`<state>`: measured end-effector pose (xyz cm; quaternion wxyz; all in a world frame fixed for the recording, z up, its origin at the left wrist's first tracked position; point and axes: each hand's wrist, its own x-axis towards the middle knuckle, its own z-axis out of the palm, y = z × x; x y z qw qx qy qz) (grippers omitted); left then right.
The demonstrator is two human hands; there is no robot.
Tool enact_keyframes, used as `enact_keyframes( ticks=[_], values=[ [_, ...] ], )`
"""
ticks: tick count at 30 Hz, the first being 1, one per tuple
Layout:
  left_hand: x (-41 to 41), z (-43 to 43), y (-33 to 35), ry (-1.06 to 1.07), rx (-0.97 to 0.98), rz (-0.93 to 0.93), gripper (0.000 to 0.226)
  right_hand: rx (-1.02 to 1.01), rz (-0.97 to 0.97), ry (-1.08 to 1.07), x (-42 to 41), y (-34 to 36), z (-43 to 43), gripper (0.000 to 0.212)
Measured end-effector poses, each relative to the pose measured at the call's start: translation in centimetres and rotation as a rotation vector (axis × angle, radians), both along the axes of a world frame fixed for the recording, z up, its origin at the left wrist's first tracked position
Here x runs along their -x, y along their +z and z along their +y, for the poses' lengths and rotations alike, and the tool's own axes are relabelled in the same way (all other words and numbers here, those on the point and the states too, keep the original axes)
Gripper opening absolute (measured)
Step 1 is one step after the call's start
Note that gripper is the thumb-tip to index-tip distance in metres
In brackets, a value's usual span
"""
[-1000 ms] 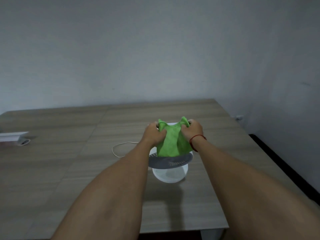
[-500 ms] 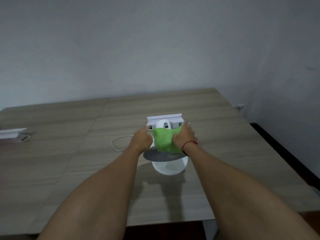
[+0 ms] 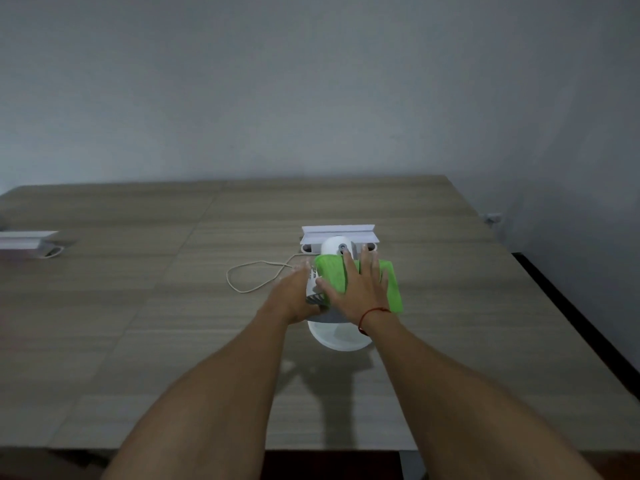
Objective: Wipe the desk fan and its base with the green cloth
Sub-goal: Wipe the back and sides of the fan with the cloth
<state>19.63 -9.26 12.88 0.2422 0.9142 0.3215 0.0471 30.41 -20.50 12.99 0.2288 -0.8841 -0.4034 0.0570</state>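
Observation:
The white desk fan [image 3: 336, 247] stands in the middle of the wooden table, its round base [image 3: 337, 337] nearest me. The green cloth [image 3: 390, 282] lies spread over the top of the fan head. My right hand [image 3: 356, 289] lies flat on the cloth with fingers straight and spread, pressing it down. My left hand [image 3: 294, 292] holds the fan's left side at the grille [image 3: 314, 292]; its fingers are partly hidden behind the fan.
A white cable [image 3: 252, 277] loops on the table to the left of the fan. A white rectangular box [image 3: 337, 233] stands just behind the fan. Another white object [image 3: 29, 244] lies at the far left. The table's right edge [image 3: 540, 292] drops to a dark floor.
The cloth was held up by both hands a second ago; it now lies spread on the fan head. My right hand has flattened onto it and my left hand has moved to the fan's side.

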Motion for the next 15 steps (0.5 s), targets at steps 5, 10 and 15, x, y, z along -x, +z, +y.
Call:
enact_keyframes(
  ticks=[5, 10, 15],
  values=[
    [-0.4, -0.7, 0.0, 0.012, -0.07, -0.059, 0.089, -0.032, -0.04, -0.017, 0.2, -0.9, 0.2, 0.067],
    [-0.8, -0.4, 0.3, 0.03, -0.145, 0.045, 0.072, -0.075, -0.032, -0.031, -0.6, -1.3, -0.4, 0.057],
    [-1.0, 0.2, 0.6, 0.043, -0.128, 0.085, 0.068, -0.2, 0.249, -0.202, -1.8, -1.6, -1.0, 0.053]
  ],
)
